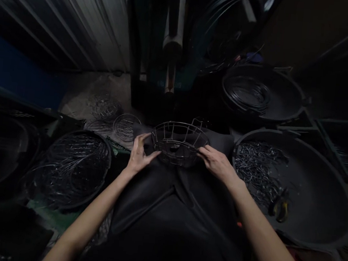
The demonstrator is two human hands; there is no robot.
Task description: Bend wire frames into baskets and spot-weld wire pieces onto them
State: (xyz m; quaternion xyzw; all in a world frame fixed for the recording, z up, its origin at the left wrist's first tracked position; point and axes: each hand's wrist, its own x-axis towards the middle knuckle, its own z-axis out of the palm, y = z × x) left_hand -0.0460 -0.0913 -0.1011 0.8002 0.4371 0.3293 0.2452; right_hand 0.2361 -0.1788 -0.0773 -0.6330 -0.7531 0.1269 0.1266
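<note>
A round wire cage (pixel 179 141) made of hoops joined by short upright wires is held over my lap, in front of the dark machine. Its left side sits between the thumb and fingers of my left hand (pixel 140 154). My right hand (pixel 214 161) pinches the rim on the opposite side, fingers pressed together. A small bent wire loop stands up at the back right of the cage. Dark cloth (pixel 171 224) covers my legs below it. The light is dim, so the finer wires are hard to make out.
On the right, a wide black basin (pixel 318 193) holds many small bent wire pieces (pixel 259 167) and yellow-black pliers (pixel 281 208). Behind it another basin (pixel 288 96) holds coiled wire (pixel 248 92). A tub of cut wires (pixel 72 166) stands left, near round wire grids (pixel 127 127). A machine rod (pixel 171 72) hangs ahead.
</note>
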